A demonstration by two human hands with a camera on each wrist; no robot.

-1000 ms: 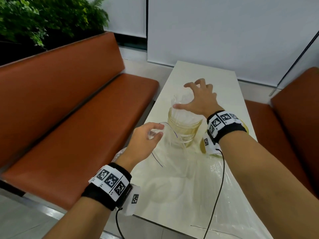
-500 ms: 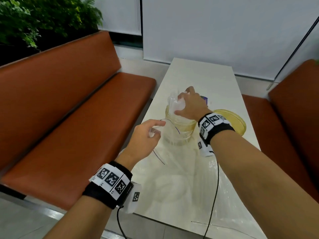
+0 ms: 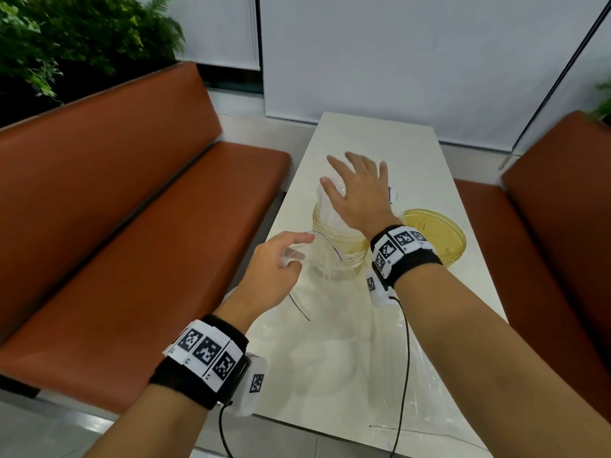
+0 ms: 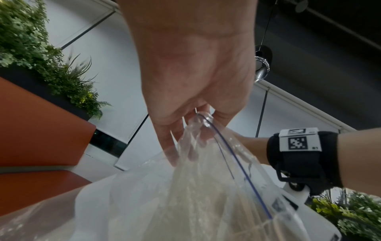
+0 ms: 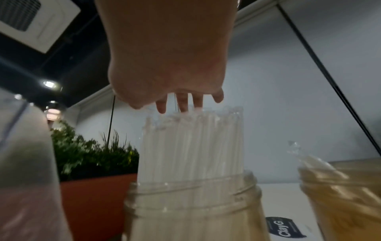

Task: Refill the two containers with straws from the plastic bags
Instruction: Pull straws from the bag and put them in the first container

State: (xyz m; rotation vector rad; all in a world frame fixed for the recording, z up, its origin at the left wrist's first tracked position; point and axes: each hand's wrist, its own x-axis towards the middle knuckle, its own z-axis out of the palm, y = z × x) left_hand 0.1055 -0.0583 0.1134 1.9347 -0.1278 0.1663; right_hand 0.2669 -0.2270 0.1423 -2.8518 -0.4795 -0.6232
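Observation:
A clear jar [image 3: 334, 249] stands mid-table with a bundle of white straws [image 3: 325, 206] upright in it. My right hand [image 3: 353, 175] hovers just over the straw tops, fingers spread and holding nothing. In the right wrist view the fingertips [image 5: 182, 106] hang right above the straws [image 5: 191, 146] and jar [image 5: 191, 203]. My left hand [image 3: 296, 251] pinches the zip edge of a clear plastic bag [image 3: 330, 342] beside the jar. The left wrist view shows this pinch [image 4: 199, 119] at the top of the bag [image 4: 206, 187]. A second, yellowish jar [image 3: 436, 233] sits to the right.
The white table [image 3: 380, 137] runs away from me between two orange benches [image 3: 132, 209] [image 3: 562, 226]. More clear plastic [image 3: 446, 391] lies over the table's near right. The second jar [image 5: 340, 187] holds a few straws. Plants [image 3: 66, 38] stand behind the left bench.
My right hand, which gripped the straw tops half a second ago, has let go and lifted slightly with its fingers spread. My left hand keeps its pinch on the bag.

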